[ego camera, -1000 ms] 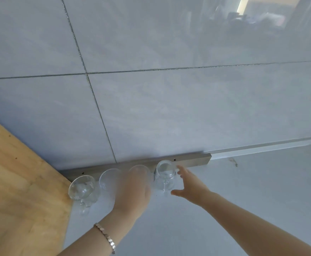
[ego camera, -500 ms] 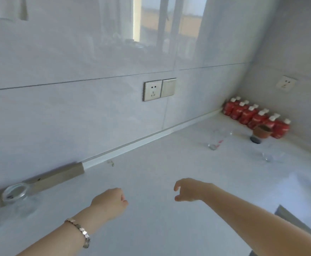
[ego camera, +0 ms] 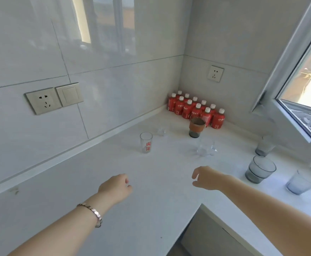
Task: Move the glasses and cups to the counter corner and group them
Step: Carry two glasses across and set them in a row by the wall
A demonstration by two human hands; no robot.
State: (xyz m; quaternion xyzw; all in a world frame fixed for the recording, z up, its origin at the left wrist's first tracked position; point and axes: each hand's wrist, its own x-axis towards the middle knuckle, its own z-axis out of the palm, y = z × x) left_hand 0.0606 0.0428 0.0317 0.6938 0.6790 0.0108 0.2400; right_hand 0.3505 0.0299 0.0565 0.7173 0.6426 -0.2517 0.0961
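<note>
White table (ego camera: pixel 151 209): left hand (ego camera: pixel 114 187) and right hand (ego camera: pixel 206 178) empty, fingers loosely curled; we should grip the 12 o'clock glass (ego camera: pixel 146 142) low.

Home kitchen — tiled wall (ego camera: pixel 114 85), white counter (ego camera: pixel 151 209), sockets (ego camera: pixel 42 101), glasses (ego camera: pixel 146 142).
</note>
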